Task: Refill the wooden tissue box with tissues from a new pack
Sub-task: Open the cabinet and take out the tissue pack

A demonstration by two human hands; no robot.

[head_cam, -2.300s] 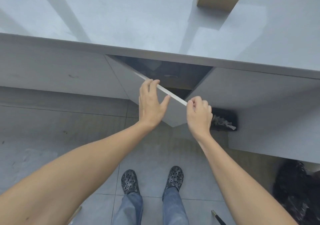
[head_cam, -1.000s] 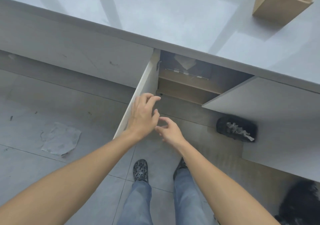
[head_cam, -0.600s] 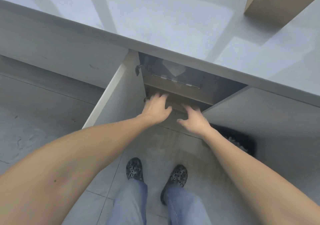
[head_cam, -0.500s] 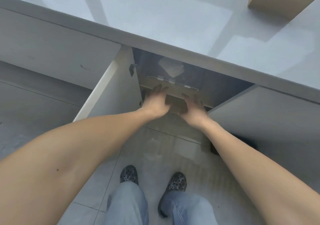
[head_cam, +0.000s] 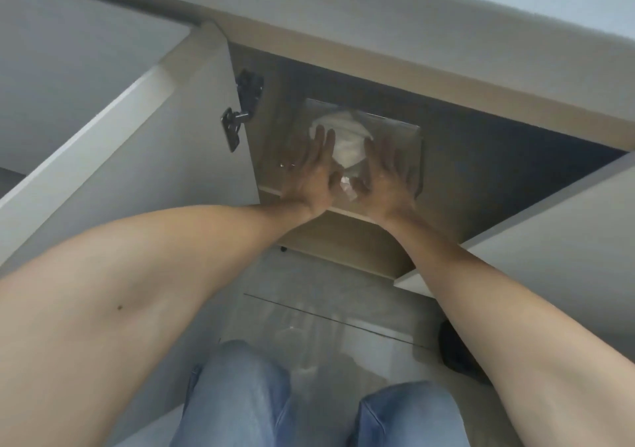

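Clear-wrapped tissue pack (head_cam: pixel 347 144), label apparently unreadable, under left hand (head_cam: pixel 311 175), right hand (head_cam: pixel 386 180).

Soft motion blur, dim cabinet interior (head_cam: pixel 481 158), wide-angle edge bending.

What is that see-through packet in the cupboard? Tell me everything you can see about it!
The packet looks like clear, shiny plastic wrap, roughly rectangular, with a white, soft-looking bundle showing through its middle, likely tissues. It lies flat on a wooden shelf inside the open cupboard, near the shelf's front edge. The left hand and right hand rest on its front half, fingers spread flat, thumbs near a crinkled bit of wrap. It looks sealed, though blur hides details.
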